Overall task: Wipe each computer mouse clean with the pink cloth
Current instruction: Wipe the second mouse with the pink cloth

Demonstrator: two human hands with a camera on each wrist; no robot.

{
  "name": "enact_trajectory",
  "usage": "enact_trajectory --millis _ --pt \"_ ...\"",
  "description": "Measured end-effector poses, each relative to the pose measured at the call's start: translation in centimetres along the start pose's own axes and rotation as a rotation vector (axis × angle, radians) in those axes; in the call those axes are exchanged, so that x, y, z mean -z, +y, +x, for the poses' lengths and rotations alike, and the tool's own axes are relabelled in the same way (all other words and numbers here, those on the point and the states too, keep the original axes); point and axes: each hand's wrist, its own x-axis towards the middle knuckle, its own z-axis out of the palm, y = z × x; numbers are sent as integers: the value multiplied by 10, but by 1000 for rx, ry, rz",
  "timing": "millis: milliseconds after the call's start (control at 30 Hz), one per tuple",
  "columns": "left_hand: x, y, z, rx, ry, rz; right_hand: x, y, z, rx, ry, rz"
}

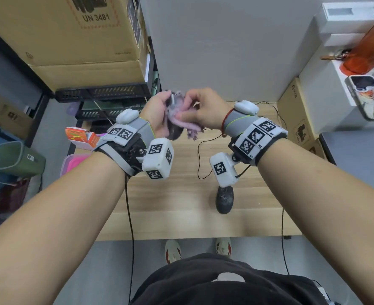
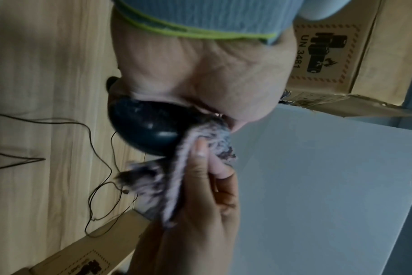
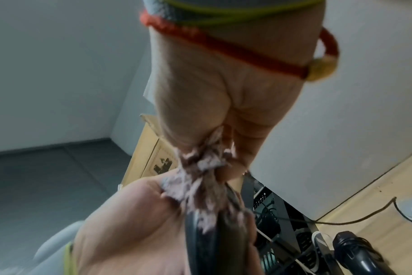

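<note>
Left hand point(image 1: 157, 115) grips the slick, hard black mouse point(image 2: 144, 126) by its sides; right hand point(image 1: 206, 108) pinches the floppy pink cloth point(image 1: 181, 121).

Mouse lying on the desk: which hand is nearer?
Right. The right hand is raised beyond the mouse on the desk, roughly in line with it, holding the pink cloth; the left hand is further left, gripping the other mouse.
</note>
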Motion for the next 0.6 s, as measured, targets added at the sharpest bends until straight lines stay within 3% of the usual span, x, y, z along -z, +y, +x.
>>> enact_trajectory --millis 67,133,333,400,533,600 --pt "-6 -6 -3 -44 -48 54 4 2 7 -2 154 80" --pt "-9 -9 -1 -79 -35 23 8 3 11 3 192 77" --pt "0 -1 2 -39 84 -10 11 -5 -11 -16 -147 -64" --pt "1 0 0 -48 81 9 10 -5 -15 -32 -165 -101" --pt "-9 -4 -9 -28 -59 87 11 2 -7 21 42 143" --pt "-16 -10 -10 -74 -127 115 14 3 2 25 155 151"
